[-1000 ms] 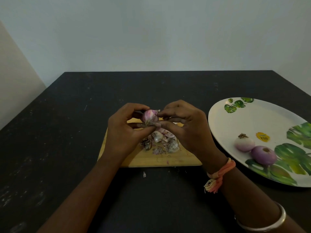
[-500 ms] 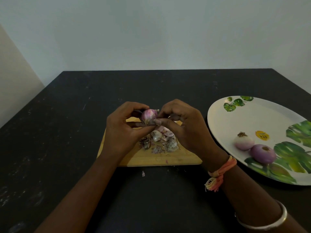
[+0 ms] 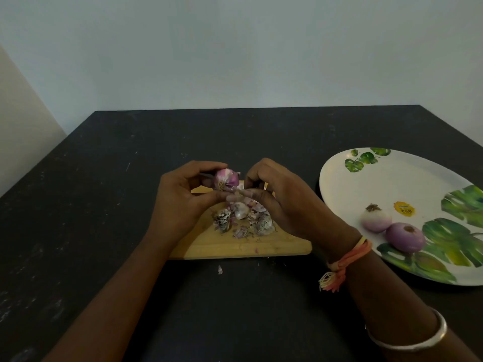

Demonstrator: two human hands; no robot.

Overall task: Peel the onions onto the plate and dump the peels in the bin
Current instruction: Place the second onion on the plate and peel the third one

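Your left hand [image 3: 180, 202] grips the small purple-and-white onion [image 3: 226, 178], fingers curled over it and thumb beneath, above the far edge of the pale wooden cutting board [image 3: 235, 248]. Your right hand [image 3: 282, 202] pinches a pale flake of skin [image 3: 244, 192] at the onion's side. Below them, dry papery peels [image 3: 243, 218] pile on the board. Off to your right, two peeled purple onions [image 3: 404, 236] sit side by side on the white leaf-printed oval plate [image 3: 392, 178].

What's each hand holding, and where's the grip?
Left hand holds the partly peeled onion, fingers over top, thumb beneath. Right hand pinches loose peel at its lower right.
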